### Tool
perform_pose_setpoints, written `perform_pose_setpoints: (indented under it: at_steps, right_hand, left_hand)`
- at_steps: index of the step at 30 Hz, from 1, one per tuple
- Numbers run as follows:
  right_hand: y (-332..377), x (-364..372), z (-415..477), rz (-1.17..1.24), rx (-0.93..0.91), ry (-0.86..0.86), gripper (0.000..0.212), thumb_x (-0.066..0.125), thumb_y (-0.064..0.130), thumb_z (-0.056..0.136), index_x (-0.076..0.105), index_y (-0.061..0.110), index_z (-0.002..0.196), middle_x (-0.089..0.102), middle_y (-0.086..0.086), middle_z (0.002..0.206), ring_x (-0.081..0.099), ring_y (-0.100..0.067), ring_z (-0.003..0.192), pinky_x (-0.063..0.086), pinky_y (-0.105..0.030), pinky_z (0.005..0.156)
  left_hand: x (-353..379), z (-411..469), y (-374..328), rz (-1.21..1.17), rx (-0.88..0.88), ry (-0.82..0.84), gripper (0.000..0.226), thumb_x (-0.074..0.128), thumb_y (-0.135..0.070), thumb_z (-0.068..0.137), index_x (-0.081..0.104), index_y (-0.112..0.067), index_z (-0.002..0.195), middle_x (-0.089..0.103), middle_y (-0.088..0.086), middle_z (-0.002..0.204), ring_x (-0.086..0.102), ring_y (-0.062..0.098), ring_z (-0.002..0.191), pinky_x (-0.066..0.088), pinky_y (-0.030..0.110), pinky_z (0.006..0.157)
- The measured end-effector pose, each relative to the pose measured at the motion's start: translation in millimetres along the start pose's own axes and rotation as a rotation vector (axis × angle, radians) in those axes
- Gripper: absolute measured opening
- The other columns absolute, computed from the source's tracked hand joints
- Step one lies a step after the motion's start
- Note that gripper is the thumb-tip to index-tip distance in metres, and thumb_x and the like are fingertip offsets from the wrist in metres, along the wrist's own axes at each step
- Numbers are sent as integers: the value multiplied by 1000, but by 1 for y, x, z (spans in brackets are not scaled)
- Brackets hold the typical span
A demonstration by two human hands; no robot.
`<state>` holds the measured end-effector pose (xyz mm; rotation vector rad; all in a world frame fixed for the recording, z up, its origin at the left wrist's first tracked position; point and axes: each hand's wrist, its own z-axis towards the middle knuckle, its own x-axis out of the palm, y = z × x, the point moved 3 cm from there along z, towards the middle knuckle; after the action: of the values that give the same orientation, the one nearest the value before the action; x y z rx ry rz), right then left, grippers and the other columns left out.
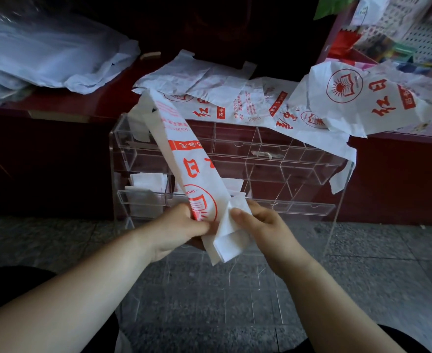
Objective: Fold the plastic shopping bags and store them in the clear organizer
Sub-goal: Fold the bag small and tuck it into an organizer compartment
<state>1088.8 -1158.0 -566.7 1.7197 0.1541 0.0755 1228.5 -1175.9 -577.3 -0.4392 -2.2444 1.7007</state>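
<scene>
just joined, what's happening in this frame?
A person is folding a white plastic shopping bag with red print, flattened into a long strip. The left hand pinches its lower end; the right hand holds the turned-up corner. Behind stands the clear acrylic organizer, a few folded white bags in its lower-left compartments. More unfolded printed bags lie on the dark red counter.

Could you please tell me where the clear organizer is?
In the head view the clear organizer stands centre frame against the red counter, beyond the left hand and right hand, loose bags draped over it.
</scene>
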Motion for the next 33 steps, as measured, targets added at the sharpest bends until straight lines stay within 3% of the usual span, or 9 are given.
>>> perform_pose_setpoints:
  at_steps: [4,7,13,17,20,23,26,30,33]
  right_hand:
    - [-2,4,-1,2,61,-35,28,53,20,91,64,12,66,62,1,70,54,-7,64,42,-14,59]
    - [0,5,-2,-60,75,-48,29,47,22,93,63,9,72,59,-4,74,50,-7,66,39,-18,61]
    - [0,7,-4,-48,59,-4,47,45,45,81,66,5,95,65,-14,107,61,-20,98,46,-29,88]
    - [3,4,-5,13,3,-15,14,52,18,88,66,20,86,65,1,85,59,-3,71,50,-21,65]
    - [2,6,-5,5,-23,-7,32,49,-7,88,63,21,85,59,3,73,54,1,56,47,-15,53]
    - [4,11,-7,6,-19,63,35,48,-13,86,61,20,85,60,2,75,55,2,56,46,-15,53]
    - [4,11,-11,-22,-5,174,32,50,-11,86,62,19,85,60,1,75,54,0,55,46,-15,54]
    - [9,9,-16,28,-41,164,12,60,12,78,61,17,88,62,3,65,58,-7,56,48,-20,55]
    - [3,-2,-7,155,29,4,7,54,17,89,58,15,94,67,0,82,63,-11,68,49,-24,58]
  left_hand:
    - [-3,-2,2,-121,-119,181,18,61,2,70,60,-8,84,70,-1,66,67,10,63,56,25,58]
    - [-5,-5,1,-156,-137,335,46,71,-16,49,63,-11,94,72,3,82,69,15,77,57,28,67]
    - [1,-4,1,22,38,61,32,70,-3,59,62,-17,87,71,-9,70,67,7,71,52,20,59]
    - [-6,-1,-3,23,87,-98,24,70,0,74,61,-21,83,70,-13,70,64,8,76,53,21,71]
    - [-7,-1,-4,-52,67,-153,19,56,-5,87,59,-23,84,67,-11,80,63,8,77,53,21,67]
    - [-9,-1,-5,-97,95,-222,18,53,-9,89,60,-23,83,69,-14,75,63,6,78,50,21,74]
    - [-16,1,-7,-160,106,-285,17,54,-6,88,61,-19,80,69,-16,63,64,-2,65,51,11,61]
    - [-20,1,-9,-169,34,-241,12,57,-5,85,62,-14,79,69,-12,59,65,1,58,50,11,52]
    - [-14,-3,-8,-72,-15,-59,12,60,-2,83,63,-13,81,70,-11,64,66,0,64,50,10,58]
